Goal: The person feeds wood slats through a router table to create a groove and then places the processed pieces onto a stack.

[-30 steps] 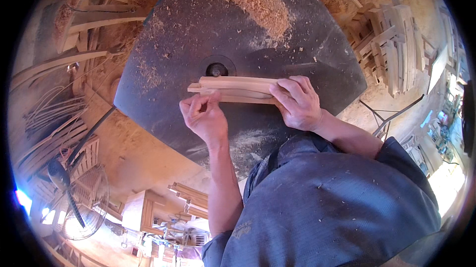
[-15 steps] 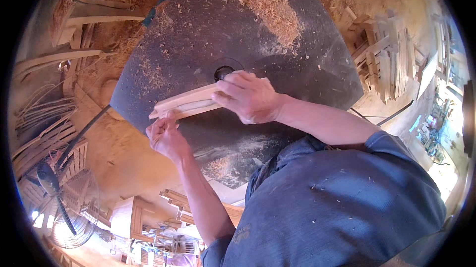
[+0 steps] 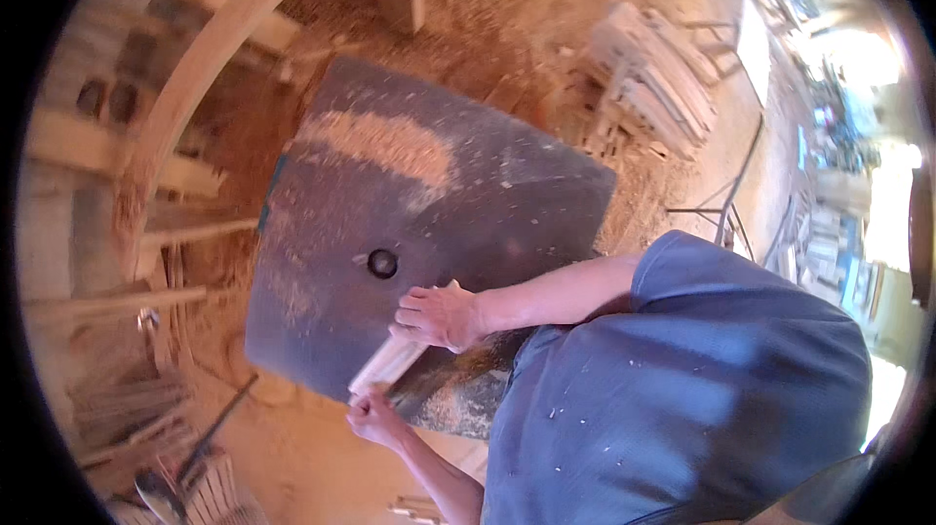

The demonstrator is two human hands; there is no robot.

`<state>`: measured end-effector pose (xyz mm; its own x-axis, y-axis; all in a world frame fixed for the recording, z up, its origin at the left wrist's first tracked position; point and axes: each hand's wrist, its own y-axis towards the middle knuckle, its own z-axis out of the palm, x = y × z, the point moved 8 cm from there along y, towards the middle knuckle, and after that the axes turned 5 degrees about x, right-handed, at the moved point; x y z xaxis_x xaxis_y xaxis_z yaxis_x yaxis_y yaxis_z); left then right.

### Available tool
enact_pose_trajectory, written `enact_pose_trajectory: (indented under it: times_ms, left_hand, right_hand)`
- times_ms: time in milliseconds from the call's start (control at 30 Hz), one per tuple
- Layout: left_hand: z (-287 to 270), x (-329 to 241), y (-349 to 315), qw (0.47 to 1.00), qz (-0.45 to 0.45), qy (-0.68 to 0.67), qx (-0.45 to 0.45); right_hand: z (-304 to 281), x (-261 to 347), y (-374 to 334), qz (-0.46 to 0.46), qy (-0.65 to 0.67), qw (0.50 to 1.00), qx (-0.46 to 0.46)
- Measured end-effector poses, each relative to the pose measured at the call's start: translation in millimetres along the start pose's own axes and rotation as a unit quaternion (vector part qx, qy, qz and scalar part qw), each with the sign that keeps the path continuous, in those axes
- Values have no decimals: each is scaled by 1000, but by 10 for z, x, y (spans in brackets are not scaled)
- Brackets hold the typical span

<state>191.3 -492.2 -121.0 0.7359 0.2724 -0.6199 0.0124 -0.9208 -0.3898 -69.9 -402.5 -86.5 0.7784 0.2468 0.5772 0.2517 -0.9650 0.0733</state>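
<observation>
Holds a wooden piece (image 3: 388,362) over the dark table (image 3: 478,223) near its edge, by curled right hand (image 3: 439,318) at one end and apparently pinching left hand (image 3: 373,418) at the other, risking slippage through uneven grip.

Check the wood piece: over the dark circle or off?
Off: tabletop shows between the dark circle and the wood piece, held by left hand and right hand.
</observation>
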Motion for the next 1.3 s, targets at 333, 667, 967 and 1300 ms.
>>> enact_pose_trajectory:
  times_ms: [333, 667, 967, 1300]
  left_hand:
    - [708, -498, -868, 983, 132, -80, 99]
    - [1231, -915, -1986, 939, 264, 59, 211]
    - [2553, -1003, -3812, 773, 357, 185, 491]
    - [3535, -764, -4504, 604, 441, 254, 613]
  right_hand:
    - [-257, -187, -1615, 248, -15, 967, -57]
    - [-419, -350, -4321, 561, 132, 724, -379]
    - [1513, 954, -7635, 684, 293, 174, -645]
    - [3659, 3301, -9165, 672, 108, -328, -655]
